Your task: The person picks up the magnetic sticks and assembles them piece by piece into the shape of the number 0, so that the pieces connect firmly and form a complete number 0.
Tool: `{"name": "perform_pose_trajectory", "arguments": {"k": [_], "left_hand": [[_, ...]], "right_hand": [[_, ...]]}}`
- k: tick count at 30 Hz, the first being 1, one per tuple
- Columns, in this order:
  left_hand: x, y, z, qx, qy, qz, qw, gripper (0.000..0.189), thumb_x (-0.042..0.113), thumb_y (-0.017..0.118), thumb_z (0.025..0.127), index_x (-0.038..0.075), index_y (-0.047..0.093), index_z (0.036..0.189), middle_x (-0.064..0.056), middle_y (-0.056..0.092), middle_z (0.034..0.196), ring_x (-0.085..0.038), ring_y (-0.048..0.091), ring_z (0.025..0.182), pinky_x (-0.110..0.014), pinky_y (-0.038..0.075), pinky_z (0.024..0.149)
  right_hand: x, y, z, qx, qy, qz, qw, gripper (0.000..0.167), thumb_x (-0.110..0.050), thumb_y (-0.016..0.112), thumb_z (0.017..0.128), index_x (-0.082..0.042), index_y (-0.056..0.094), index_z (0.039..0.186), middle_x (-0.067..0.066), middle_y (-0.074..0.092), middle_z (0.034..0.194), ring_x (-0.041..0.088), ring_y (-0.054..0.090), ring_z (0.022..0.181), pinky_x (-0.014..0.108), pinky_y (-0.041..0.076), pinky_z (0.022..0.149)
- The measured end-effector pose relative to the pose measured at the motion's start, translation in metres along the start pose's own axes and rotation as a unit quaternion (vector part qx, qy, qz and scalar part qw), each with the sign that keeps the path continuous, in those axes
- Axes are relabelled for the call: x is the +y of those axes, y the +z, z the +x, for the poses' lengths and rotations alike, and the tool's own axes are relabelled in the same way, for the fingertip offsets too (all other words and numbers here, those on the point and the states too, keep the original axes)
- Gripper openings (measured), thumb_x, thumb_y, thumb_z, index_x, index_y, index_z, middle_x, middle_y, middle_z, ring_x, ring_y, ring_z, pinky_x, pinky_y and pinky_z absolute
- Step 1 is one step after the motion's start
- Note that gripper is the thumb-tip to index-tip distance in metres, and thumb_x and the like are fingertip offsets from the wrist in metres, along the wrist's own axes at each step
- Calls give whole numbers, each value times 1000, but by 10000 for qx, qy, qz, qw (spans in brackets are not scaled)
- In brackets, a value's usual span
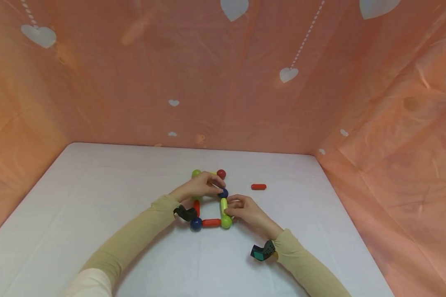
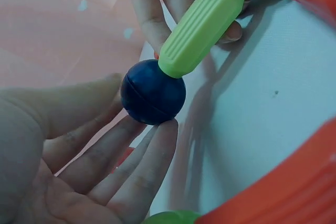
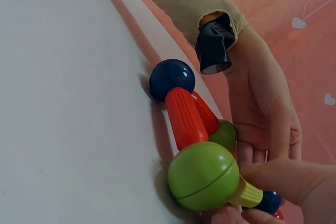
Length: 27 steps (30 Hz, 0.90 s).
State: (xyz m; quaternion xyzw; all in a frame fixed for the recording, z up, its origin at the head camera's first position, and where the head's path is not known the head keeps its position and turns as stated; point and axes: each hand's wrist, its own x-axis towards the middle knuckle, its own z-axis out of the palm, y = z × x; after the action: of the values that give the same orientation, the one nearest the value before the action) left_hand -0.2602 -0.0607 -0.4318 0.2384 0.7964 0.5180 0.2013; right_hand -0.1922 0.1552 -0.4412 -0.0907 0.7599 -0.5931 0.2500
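Note:
My left hand (image 1: 203, 185) pinches a dark blue ball (image 2: 153, 92) between thumb and fingertips. That ball meets one end of a yellow-green rod (image 2: 202, 27), and the rod's other end joins a green ball (image 3: 203, 177). Thumb and fingers of my right hand (image 1: 248, 211) hold this rod close to the green ball. From there a red rod (image 1: 212, 223) runs left to another blue ball (image 1: 196, 224). A second red rod (image 1: 197, 207) leads away from that corner, towards a green ball (image 3: 226, 134) partly hidden by my left hand in the head view.
Beyond my left hand, a green ball (image 1: 196, 173) and a red ball (image 1: 221, 174) are linked by a partly hidden yellow rod (image 1: 212, 173). A loose red rod (image 1: 258, 187) lies to the right on the white tabletop (image 1: 96, 185). Orange fabric (image 1: 152, 82) surrounds the table's back and sides.

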Motion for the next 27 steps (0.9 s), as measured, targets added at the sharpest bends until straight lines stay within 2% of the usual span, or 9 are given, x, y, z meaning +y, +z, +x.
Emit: {"name": "perform_pose_trajectory", "arguments": {"k": [8, 14, 20, 23, 27], "left_hand": [[-4, 0, 4, 362, -201, -5, 9991, 22, 12, 64, 93, 2, 68, 112, -5, 66, 104, -20, 60, 100, -31, 52, 86], [-5, 0, 2, 313, -347, -598, 9971, 26, 11, 63, 93, -3, 64, 115, -10, 64, 107, -21, 63, 94, -31, 55, 80], [-6, -4, -7, 318, -233, -1023, 9940, 30, 12, 63, 94, -5, 61, 118, -16, 63, 111, -24, 66, 95, -32, 54, 84], [-7, -8, -14, 325, -128, -1469, 9885, 34, 13, 62, 95, -6, 58, 122, -22, 61, 117, -30, 64, 101, -34, 52, 88], [-9, -15, -26, 386, -153, -1935, 9802, 39, 16, 61, 95, -7, 54, 126, -24, 57, 123, -36, 60, 109, -34, 50, 92]], "right_hand": [[-5, 2, 3, 338, 209, -332, 9987, 46, -22, 70, 88, 1, 52, 124, 8, 69, 85, 17, 62, 75, 25, 47, 61], [-5, 2, 6, 452, 345, -364, 9977, 47, -23, 71, 87, 1, 52, 123, 6, 68, 78, 18, 62, 72, 25, 44, 56], [-6, 2, 7, 456, 385, -364, 9976, 49, -23, 72, 86, 0, 52, 124, 7, 68, 78, 18, 62, 71, 24, 45, 55], [-6, 2, 7, 457, 377, -376, 9975, 49, -22, 72, 86, 0, 52, 124, 7, 68, 77, 18, 62, 71, 24, 45, 55], [-4, 1, 8, 435, 373, -367, 9977, 49, -22, 72, 86, 0, 52, 125, 7, 69, 77, 17, 62, 71, 24, 46, 55]]}}
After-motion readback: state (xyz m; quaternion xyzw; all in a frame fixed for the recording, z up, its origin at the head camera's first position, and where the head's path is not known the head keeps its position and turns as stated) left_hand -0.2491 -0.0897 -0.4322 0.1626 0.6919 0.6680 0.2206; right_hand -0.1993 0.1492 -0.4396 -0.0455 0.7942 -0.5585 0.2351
